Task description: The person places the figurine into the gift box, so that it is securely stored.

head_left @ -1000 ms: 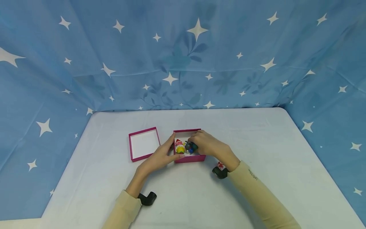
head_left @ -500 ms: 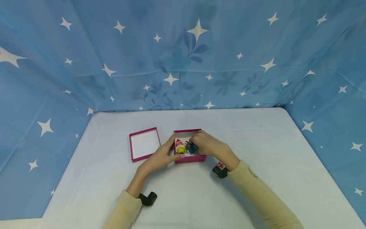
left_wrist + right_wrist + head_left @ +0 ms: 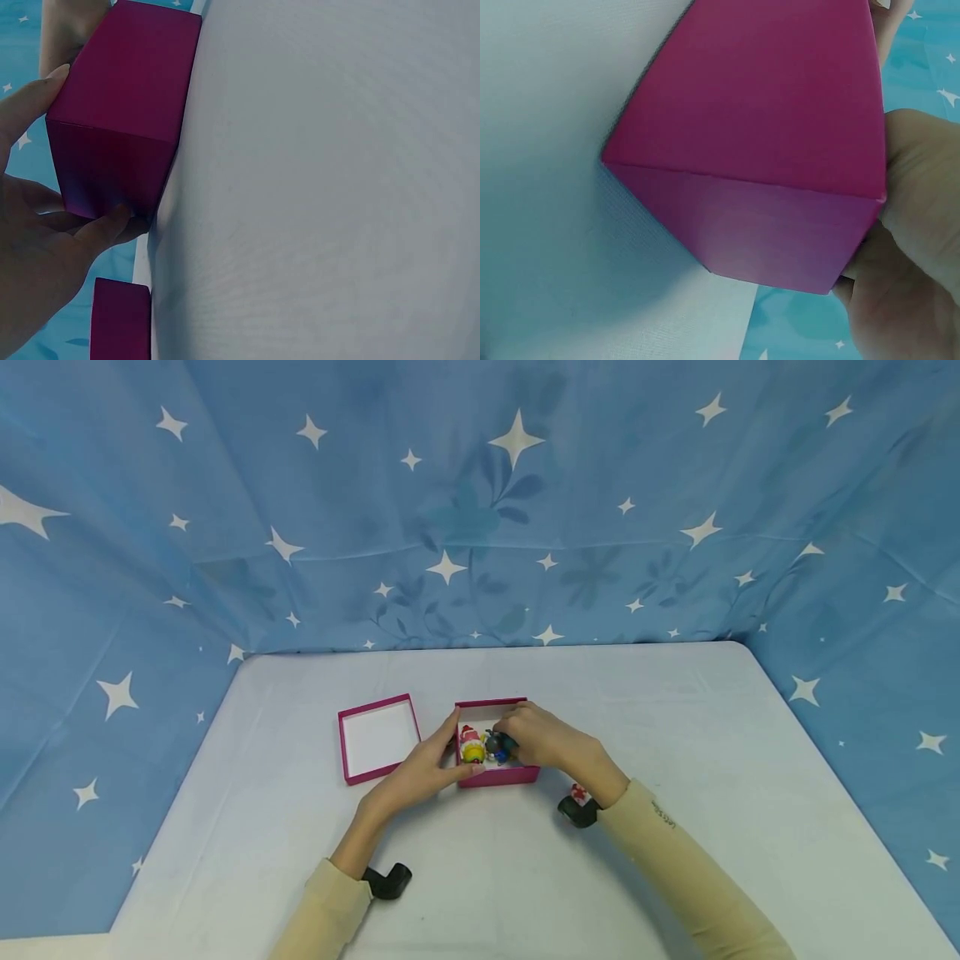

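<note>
A magenta open box [image 3: 498,778] with a white inside stands on the table. Inside lie a toy figurine in red, white and yellow [image 3: 472,748] and a dark figurine [image 3: 495,745] with blue parts. My left hand [image 3: 417,773] grips the box from its left, thumb at the front rim, fingers along the side wall; the left wrist view shows this hand [image 3: 45,232] against the box [image 3: 127,82]. Over the right wall bends my right hand [image 3: 546,739], fingers down inside at the dark figurine. The box wall [image 3: 765,97] hides its fingertips in the right wrist view.
Left of the box lies a shallow magenta-edged lid [image 3: 378,739], white inside up, close to my left hand. A small red-and-white thing [image 3: 579,793] shows beside my right wrist. Blue star-patterned cloth [image 3: 480,510] hangs behind the white table [image 3: 465,877].
</note>
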{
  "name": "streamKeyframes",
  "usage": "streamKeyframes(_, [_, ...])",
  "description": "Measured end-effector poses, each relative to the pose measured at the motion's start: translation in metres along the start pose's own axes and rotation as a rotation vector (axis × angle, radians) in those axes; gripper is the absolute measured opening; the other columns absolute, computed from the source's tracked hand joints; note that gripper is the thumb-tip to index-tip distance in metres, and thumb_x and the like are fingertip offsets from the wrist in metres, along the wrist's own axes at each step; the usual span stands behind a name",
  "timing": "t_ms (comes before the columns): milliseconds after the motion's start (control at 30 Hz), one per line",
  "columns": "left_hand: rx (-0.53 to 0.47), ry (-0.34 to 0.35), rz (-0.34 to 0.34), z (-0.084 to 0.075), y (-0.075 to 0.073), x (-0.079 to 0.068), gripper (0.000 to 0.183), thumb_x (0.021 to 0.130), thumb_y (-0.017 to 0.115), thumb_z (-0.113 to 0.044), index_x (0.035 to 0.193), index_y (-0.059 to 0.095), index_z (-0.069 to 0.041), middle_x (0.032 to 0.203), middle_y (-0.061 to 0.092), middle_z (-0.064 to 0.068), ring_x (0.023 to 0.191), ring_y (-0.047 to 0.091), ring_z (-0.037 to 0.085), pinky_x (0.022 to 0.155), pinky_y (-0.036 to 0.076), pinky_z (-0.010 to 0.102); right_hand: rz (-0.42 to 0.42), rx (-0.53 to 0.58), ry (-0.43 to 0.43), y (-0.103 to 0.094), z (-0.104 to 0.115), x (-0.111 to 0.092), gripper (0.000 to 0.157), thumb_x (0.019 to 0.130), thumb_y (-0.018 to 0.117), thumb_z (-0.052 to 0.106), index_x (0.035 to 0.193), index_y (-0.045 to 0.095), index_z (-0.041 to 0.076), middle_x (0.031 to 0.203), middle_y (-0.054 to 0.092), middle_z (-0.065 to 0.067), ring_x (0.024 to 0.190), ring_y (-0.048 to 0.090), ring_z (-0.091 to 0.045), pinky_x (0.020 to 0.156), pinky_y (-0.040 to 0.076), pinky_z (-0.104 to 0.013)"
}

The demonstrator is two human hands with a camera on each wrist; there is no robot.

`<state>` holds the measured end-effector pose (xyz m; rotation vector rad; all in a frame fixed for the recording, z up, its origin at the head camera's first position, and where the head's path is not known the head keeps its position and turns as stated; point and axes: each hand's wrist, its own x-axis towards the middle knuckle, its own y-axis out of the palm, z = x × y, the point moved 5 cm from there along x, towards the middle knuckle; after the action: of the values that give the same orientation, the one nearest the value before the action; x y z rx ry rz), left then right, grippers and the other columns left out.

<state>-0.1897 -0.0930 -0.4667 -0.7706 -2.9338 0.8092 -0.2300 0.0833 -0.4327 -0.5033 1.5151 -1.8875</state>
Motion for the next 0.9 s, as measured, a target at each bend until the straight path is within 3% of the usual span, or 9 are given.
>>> streamKeyframes(167, [-0.008, 0.002, -0.001, 0.001, 0.000, 0.000, 0.102, 0.095, 0.073, -0.044, 0.167, 0.006, -0.018, 0.173, 0.017, 0.005, 0.157, 0.025, 0.023, 0.125, 0.029, 0.046, -0.028, 0.019, -0.023, -0.002, 0.000, -0.003, 0.030, 0.087, 0.079, 0.000, 0.116, 0.075, -0.001, 0.112, 0.076, -0.011, 0.105, 0.070, -0.025, 0.103, 0.056, -0.044])
streamKeyframes(433, [-0.007, 0.020, -0.006, 0.001, -0.001, 0.001, 0.104, 0.093, 0.075, -0.045, 0.167, 0.006, -0.019, 0.173, 0.016, 0.003, 0.156, 0.027, 0.022, 0.125, 0.030, 0.046, -0.166, 0.071, -0.095, -0.010, -0.002, -0.018, 0.034, 0.091, 0.075, 0.002, 0.124, 0.070, -0.003, 0.122, 0.072, -0.013, 0.114, 0.069, -0.028, 0.101, 0.057, -0.043])
streamKeyframes(667, [0.005, 0.009, -0.005, 0.001, 0.000, 0.002, 0.104, 0.094, 0.075, -0.044, 0.167, 0.006, -0.017, 0.172, 0.019, 0.006, 0.154, 0.032, 0.024, 0.124, 0.031, 0.045, -0.238, 0.181, -0.071, -0.020, -0.002, -0.041, 0.045, 0.091, 0.077, 0.007, 0.134, 0.066, 0.000, 0.136, 0.066, -0.015, 0.125, 0.063, -0.033, 0.102, 0.056, -0.047])
streamKeyframes(900, [0.013, -0.006, -0.007, 0.000, -0.001, 0.002, 0.104, 0.094, 0.076, -0.042, 0.167, 0.006, -0.018, 0.172, 0.020, 0.009, 0.154, 0.032, 0.025, 0.124, 0.032, 0.046, -0.336, 0.258, -0.017, -0.025, -0.015, -0.072, 0.046, 0.090, 0.077, 0.006, 0.135, 0.065, 0.002, 0.134, 0.067, -0.014, 0.126, 0.063, -0.034, 0.102, 0.055, -0.051])
